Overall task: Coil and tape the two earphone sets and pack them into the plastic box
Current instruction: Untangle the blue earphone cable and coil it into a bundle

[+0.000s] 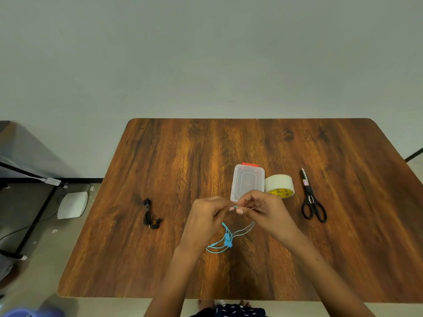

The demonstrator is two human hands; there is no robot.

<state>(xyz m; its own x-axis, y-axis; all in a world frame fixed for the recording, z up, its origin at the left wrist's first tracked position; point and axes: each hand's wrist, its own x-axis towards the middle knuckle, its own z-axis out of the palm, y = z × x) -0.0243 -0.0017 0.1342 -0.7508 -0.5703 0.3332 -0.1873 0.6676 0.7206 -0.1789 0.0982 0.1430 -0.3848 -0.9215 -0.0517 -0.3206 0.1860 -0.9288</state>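
Above the middle of the wooden table [183,156], my left hand [206,216] and my right hand [263,209] meet fingertip to fingertip, both pinching the cord of the blue earphones [227,240]. Loops of that cord and its blue earbuds hang below the hands. The black earphones [150,215] lie bundled on the table to the left, apart from both hands. A clear plastic box [248,179] with a red latch stands closed just behind my hands.
A roll of pale tape [279,185] lies right of the box, touching it. Black-handled scissors [311,199] lie further right. Left of the table are a black frame and a white object on the floor.
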